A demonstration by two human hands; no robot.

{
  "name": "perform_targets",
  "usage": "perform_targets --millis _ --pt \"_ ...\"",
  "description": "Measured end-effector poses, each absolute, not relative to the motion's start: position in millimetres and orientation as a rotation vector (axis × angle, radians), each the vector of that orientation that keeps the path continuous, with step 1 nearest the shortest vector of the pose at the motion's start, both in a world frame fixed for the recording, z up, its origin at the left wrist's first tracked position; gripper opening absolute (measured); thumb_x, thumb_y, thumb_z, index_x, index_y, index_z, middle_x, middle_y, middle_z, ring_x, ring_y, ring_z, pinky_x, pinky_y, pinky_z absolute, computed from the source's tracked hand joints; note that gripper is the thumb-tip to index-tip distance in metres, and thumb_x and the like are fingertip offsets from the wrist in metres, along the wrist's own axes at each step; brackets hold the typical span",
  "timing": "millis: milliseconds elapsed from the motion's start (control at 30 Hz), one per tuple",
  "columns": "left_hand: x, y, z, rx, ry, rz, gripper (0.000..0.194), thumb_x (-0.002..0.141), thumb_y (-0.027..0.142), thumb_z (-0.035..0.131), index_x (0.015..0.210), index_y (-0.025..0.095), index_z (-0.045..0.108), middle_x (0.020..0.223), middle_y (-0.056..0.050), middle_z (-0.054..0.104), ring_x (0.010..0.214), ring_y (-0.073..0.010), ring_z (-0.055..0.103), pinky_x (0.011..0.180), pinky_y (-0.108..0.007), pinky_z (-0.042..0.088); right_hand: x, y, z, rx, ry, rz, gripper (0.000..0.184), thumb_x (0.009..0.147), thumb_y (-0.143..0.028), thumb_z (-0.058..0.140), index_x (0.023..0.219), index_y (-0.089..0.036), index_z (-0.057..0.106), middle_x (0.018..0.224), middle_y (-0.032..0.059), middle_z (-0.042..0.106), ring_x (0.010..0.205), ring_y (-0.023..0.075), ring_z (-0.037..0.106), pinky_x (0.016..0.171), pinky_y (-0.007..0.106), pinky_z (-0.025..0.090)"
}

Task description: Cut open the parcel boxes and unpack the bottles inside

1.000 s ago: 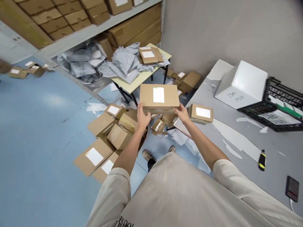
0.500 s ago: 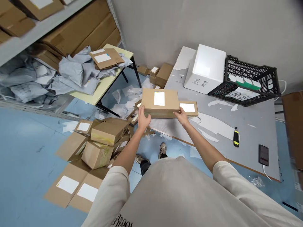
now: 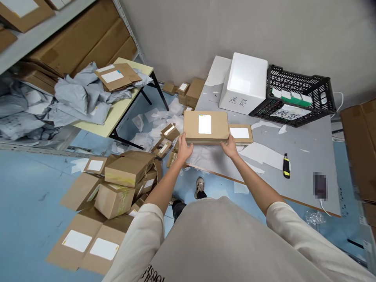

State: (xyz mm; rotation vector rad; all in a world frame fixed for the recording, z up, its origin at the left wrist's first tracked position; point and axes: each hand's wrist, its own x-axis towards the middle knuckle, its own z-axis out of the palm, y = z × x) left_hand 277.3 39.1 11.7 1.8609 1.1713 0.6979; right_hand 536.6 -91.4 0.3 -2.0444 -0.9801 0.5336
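Between my two hands is a flat brown cardboard box (image 3: 219, 122) with a white label on its top face. My left hand (image 3: 184, 149) grips its near left corner, thumb along the front side. At the near right corner, my right hand (image 3: 229, 147) holds it with the fingers partly hidden. The box is over the left end of the grey table (image 3: 308, 168); whether it touches the tabletop I cannot tell. A smaller labelled box (image 3: 249, 135) lies just to its right, partly covered by it.
On the table are a white foam box (image 3: 248, 78), a black crate (image 3: 320, 90), a box cutter (image 3: 286, 166) and a charging phone (image 3: 320, 186). Cardboard boxes (image 3: 123, 172) are piled on the floor at left. Grey parcels (image 3: 73, 98) cover a yellow table (image 3: 117, 113). Torn paper (image 3: 152, 131) litters the floor.
The view has shifted, so the surroundings sit further left. The labelled box, still in both hands, has moved slightly right in view together with the smaller box beside it.
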Motion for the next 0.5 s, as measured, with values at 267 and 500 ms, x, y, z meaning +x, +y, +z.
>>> perform_targets --millis 267,500 --pt "224.5 41.3 15.3 1.95 1.226 0.684 0.065 0.089 0.02 0.058 0.151 0.021 0.041 0.162 -0.018 0.031 0.155 -0.0352 0.031 0.126 -0.057 0.032 466.9 -47.2 26.9 -2.202 -1.394 0.309 0.061 0.091 -0.04 0.053 0.149 -0.02 0.048 0.167 0.0191 0.026 0.154 0.0394 0.022 0.12 0.065 0.025" --pt "89.1 37.3 16.1 1.941 1.483 0.775 0.061 0.086 0.018 0.059 0.146 0.023 0.048 0.159 -0.016 0.037 0.154 -0.0347 0.033 0.126 -0.056 0.032 344.8 18.0 32.3 -1.98 -1.716 0.468 0.056 0.091 -0.038 0.055 0.144 -0.02 0.056 0.164 0.0184 0.035 0.151 0.0381 0.03 0.119 0.062 0.03"
